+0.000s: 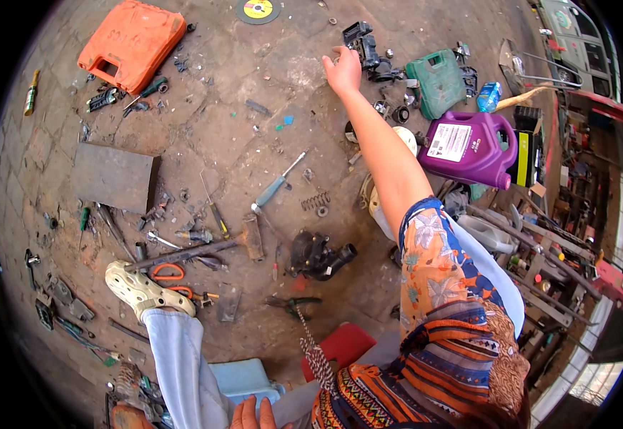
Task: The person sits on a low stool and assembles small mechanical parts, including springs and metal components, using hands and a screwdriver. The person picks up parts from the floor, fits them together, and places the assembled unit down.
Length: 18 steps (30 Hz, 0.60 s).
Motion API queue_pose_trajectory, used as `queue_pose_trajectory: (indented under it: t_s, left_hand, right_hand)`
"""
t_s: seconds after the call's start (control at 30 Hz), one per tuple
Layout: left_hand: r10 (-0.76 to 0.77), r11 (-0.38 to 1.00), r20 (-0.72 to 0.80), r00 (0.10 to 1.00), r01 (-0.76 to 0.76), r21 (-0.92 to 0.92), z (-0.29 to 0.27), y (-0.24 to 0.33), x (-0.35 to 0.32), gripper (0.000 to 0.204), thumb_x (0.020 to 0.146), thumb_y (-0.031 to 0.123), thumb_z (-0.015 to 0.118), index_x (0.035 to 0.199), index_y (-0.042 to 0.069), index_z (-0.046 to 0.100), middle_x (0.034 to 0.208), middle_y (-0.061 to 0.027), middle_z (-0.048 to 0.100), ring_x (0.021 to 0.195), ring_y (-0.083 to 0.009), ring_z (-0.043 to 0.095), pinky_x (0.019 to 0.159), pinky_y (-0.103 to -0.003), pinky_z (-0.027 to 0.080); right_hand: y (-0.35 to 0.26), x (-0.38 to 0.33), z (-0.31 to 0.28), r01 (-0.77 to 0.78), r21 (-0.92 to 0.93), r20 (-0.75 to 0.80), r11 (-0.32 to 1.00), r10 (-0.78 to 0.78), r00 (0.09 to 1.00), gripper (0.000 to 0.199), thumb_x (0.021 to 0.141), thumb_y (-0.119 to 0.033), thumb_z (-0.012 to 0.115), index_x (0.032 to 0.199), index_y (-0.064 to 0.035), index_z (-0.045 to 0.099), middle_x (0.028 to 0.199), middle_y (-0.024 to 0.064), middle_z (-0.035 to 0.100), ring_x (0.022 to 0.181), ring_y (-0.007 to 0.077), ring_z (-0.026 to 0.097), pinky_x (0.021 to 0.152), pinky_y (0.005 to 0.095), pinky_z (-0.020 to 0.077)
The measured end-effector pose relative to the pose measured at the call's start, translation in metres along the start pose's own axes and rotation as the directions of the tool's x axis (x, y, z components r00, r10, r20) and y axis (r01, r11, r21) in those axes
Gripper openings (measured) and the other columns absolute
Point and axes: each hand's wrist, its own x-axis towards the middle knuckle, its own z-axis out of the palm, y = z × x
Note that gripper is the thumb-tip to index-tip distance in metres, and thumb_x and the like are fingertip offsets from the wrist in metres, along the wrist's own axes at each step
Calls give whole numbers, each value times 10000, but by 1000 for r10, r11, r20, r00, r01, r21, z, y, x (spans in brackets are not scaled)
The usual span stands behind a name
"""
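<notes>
My right arm stretches far forward, and my right hand is beside a cluster of black mechanical parts. Its thumb and forefinger stand apart, with nothing clearly held; the other fingers are partly hidden. At the lower edge, my left hand shows only some straight fingers, which lie over my leg near a light blue stool. Between my feet lie a black housing with a pipe stub, a coil spring, a blue-handled screwdriver and a hammer.
To the right stand a purple jug and a green case. An orange case and a grey metal block lie left. Orange-handled scissors are beside my shoe. Shelving and a vehicle line the right side.
</notes>
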Motion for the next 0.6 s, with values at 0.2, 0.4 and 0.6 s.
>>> queue_pose_trajectory:
  t_s: [0.2,0.4,0.6]
  left_hand:
    - [23,1000,-31,999,-24,-6,-3,3,2,618,717,151,644,1288,13,450,1280,-216,448,1160,-412,441,998,-468,375]
    - [-2,1000,-38,999,2,-12,-7,7,1,596,728,147,628,1283,13,457,1288,-205,453,1163,-400,441,1018,-462,355]
    - [-34,999,-25,999,33,-16,0,9,-2,596,730,140,638,1290,31,462,1303,-196,454,1182,-380,434,1010,-454,364]
  right_hand:
    - [15,5,11,220,-96,45,971,-217,975,405,759,-65,628,1155,-51,544,1210,135,472,1131,333,455,967,387,398]
    - [19,2,7,258,-130,35,957,-255,966,282,767,9,555,1031,-61,624,1089,132,558,1043,314,527,903,381,439]
    - [-1,-14,-6,-117,484,63,867,98,993,238,779,23,534,1001,-2,617,1104,155,562,1014,270,564,861,342,467]
